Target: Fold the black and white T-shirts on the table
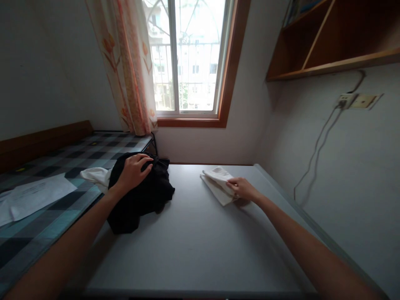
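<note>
My left hand (133,171) rests on top of a crumpled black garment (146,196) at the left side of the grey table (193,241), its fingers curled over the cloth. My right hand (243,188) lies on the near corner of a folded white cloth (218,181) towards the table's back right, fingers pressed down on it. A second white cloth (98,175) pokes out from under the black garment at the table's left edge.
A bed with a checked cover (37,216) adjoins the table on the left, with a white sheet (28,198) on it. A window (190,58) and curtain (128,66) are behind. A wooden shelf (331,41) and a socket with cable (345,101) are on the right wall.
</note>
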Demonstrator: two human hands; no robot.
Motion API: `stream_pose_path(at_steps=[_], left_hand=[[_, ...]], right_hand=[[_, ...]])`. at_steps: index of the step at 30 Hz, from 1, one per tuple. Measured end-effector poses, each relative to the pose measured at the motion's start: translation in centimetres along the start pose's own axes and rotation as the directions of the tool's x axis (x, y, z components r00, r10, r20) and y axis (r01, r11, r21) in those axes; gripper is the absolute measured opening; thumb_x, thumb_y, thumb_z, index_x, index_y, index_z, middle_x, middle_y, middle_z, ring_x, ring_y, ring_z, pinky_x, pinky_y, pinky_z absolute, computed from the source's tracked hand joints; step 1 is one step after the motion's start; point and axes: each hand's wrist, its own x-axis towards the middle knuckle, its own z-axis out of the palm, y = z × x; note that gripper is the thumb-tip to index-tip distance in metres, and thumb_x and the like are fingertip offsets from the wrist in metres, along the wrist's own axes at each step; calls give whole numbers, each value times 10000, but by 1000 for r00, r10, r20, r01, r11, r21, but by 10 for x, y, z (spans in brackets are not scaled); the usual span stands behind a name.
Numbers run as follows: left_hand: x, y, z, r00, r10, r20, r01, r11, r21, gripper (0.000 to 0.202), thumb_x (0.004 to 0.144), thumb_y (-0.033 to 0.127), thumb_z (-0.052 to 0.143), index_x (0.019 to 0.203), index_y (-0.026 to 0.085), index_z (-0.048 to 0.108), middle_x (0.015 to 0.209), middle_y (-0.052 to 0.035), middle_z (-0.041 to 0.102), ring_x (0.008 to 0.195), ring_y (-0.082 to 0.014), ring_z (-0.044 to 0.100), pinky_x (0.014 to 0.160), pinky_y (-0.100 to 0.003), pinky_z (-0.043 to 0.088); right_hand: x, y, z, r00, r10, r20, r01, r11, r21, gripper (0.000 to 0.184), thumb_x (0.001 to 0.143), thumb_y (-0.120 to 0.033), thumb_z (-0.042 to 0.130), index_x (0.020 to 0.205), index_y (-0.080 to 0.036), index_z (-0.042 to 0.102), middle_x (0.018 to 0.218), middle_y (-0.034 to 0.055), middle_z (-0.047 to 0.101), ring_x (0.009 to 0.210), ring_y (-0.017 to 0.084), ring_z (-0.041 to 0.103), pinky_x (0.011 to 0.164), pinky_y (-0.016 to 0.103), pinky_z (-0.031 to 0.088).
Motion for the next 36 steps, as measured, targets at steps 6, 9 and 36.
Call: stream_pose_path(at_steps=[6, 9, 36], left_hand=[[3, 57, 17, 955, 258, 145, -231, 956, -180, 282, 915, 377, 478, 1087, 227, 644, 1152, -67, 642, 1089, -221, 567, 997, -400, 335], [-5, 74, 30, 893, 379, 244, -311, 910, -273, 279, 919, 367, 496, 1113, 225, 637, 1143, -66, 646, 1072, -211, 579, 973, -369, 361], [-4, 156, 121, 833, 326, 448, -331, 941, -69, 314, 887, 415, 533, 967, 145, 674, 758, -118, 681, 761, -243, 641, 849, -395, 366]], right_hand=[[23, -44, 2, 945, 288, -158, -99, 709, 699, 299, 748, -470, 620, 828, -185, 663, 741, 17, 664, 622, 166, 615, 523, 353, 576], [26, -19, -5, 879, 398, -263, -207, 815, 541, 199, 762, -363, 607, 820, -178, 649, 745, 42, 662, 615, 159, 608, 513, 316, 556], [-4, 40, -13, 837, -28, -547, -257, 862, -437, 348, 750, -91, 451, 1020, -127, 667, 877, 120, 580, 809, 238, 567, 788, 363, 462]])
